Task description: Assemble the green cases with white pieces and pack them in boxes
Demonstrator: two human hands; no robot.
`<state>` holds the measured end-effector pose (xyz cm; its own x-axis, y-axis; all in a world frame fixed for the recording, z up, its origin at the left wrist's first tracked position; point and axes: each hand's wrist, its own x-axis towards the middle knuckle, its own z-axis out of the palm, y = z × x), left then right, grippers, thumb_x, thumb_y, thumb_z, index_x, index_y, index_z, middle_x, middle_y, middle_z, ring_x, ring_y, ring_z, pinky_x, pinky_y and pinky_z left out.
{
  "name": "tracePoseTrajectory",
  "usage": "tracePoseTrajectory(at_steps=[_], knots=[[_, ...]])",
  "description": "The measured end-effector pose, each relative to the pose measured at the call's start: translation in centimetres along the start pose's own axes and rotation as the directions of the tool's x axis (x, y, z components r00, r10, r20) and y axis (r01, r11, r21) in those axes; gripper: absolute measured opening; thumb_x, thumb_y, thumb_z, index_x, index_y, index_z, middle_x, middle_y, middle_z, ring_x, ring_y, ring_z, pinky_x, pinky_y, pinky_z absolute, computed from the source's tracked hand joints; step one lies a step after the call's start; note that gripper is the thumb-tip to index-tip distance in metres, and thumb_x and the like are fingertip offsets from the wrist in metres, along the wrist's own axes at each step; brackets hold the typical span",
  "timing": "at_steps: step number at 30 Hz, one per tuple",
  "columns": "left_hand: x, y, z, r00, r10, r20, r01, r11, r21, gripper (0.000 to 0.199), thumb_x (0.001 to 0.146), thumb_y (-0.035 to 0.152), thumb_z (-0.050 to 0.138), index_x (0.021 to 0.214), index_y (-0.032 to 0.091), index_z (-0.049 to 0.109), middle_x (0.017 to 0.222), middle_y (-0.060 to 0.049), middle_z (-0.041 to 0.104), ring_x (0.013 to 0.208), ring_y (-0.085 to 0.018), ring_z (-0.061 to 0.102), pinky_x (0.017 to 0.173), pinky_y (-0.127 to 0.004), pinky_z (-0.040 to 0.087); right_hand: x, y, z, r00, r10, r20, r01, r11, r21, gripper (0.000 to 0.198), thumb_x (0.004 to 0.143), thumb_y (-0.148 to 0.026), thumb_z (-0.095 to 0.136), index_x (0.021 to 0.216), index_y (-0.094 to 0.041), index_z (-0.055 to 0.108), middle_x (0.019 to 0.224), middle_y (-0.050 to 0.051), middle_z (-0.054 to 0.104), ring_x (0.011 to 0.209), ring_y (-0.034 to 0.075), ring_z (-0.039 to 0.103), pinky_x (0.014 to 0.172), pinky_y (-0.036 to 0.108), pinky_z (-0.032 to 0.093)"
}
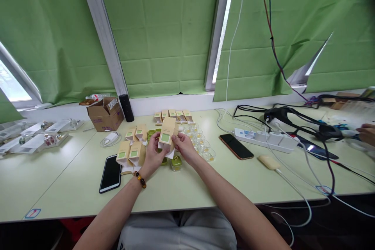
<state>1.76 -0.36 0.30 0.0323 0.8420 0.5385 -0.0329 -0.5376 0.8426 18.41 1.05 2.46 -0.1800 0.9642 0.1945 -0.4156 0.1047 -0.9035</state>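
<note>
Between my hands, above the table, is a small tan carton [168, 128] with a green square on its front and a pale flap hanging open at its lower end. My left hand [154, 151] grips its left side and bottom; my right hand [184, 146] has its fingers closed on the right edge. Below it on the table sits a small clear jar with a green lid [176, 162]. More green-lidded jars are partly hidden behind the carton and my left hand. Similar cartons [137, 153] stand left of my left hand. Clear cups with yellow centres [202, 142] lie to the right.
A row of cartons [178, 116] stands at the back. Phones lie left [110, 174] and right [236, 146]. A brown box [106, 114], black cylinder [126, 108], power strip [263, 140] and tangled cables surround the work area. Another person's hand [367, 133] shows far right.
</note>
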Motion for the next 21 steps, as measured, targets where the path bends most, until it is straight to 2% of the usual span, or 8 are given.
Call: tracePoseTrajectory(at_steps=[3,7,11,14,17,21], knots=[[-0.1,0.2,0.1,0.999,-0.013,0.051,0.016,0.999,-0.052,0.078,0.076,0.039,0.092,0.141,0.024,0.049,0.139,-0.015,0.065,0.131,-0.03,0.064,0.107,-0.042,0.055,0.0,0.0,-0.1,1.0,-0.001,-0.018,0.001,1.0,0.015,0.064,0.066,-0.067,0.094,0.11,-0.024,0.077,0.106,0.008,0.085,0.087,0.027,0.081,0.07,0.034,0.065],[-0.1,1.1,-0.2,0.996,-0.007,0.091,0.021,0.988,-0.153,0.064,0.088,0.045,0.083,0.138,0.023,0.052,0.138,-0.015,0.066,0.129,-0.029,0.065,0.108,-0.042,0.055,0.0,0.1,-0.2,0.999,-0.02,-0.048,0.021,1.0,0.022,0.064,0.068,-0.063,0.094,0.115,-0.023,0.075,0.106,0.009,0.085,0.087,0.029,0.082,0.069,0.035,0.066],[0.1,1.6,-0.4,0.997,-0.068,0.025,0.071,0.989,-0.129,0.053,0.091,0.05,0.079,0.131,0.022,0.058,0.131,-0.014,0.069,0.121,-0.026,0.068,0.1,-0.038,0.058,-0.1,0.0,-0.3,0.997,-0.024,-0.071,0.025,1.0,0.018,0.066,0.066,-0.059,0.096,0.116,-0.022,0.074,0.106,0.011,0.085,0.089,0.03,0.083,0.071,0.037,0.067],[0.3,1.6,-0.6,0.991,-0.129,-0.015,0.127,0.987,-0.095,0.05,0.09,0.054,0.078,0.123,0.02,0.063,0.122,-0.013,0.072,0.108,-0.024,0.071,0.089,-0.035,0.06,-0.1,-0.1,-0.3,0.997,-0.029,-0.072,0.03,1.0,0.007,0.067,0.066,-0.057,0.096,0.119,-0.022,0.074,0.108,0.011,0.085,0.091,0.031,0.083,0.072,0.038,0.068],[0.3,1.5,-0.6,0.987,-0.16,0.019,0.161,0.982,-0.097,0.048,0.09,0.057,0.078,0.115,0.019,0.066,0.112,-0.012,0.074,0.096,-0.021,0.071,0.083,-0.033,0.059,-0.1,-0.1,-0.4,0.994,-0.049,-0.097,0.049,0.999,0.0,0.062,0.065,-0.054,0.097,0.113,-0.02,0.077,0.107,0.011,0.085,0.092,0.031,0.083,0.076,0.04,0.068],[0.2,1.6,-0.6,0.985,-0.163,0.059,0.167,0.982,-0.087,0.046,0.087,0.058,0.079,0.107,0.018,0.07,0.103,-0.01,0.075,0.089,-0.02,0.069,0.08,-0.032,0.058,-0.1,-0.1,-0.4,0.982,-0.076,-0.173,0.076,0.997,-0.006,0.054,0.06,-0.051,0.098,0.099,-0.019,0.08,0.099,0.01,0.085,0.085,0.032,0.082,0.074,0.042,0.068]])
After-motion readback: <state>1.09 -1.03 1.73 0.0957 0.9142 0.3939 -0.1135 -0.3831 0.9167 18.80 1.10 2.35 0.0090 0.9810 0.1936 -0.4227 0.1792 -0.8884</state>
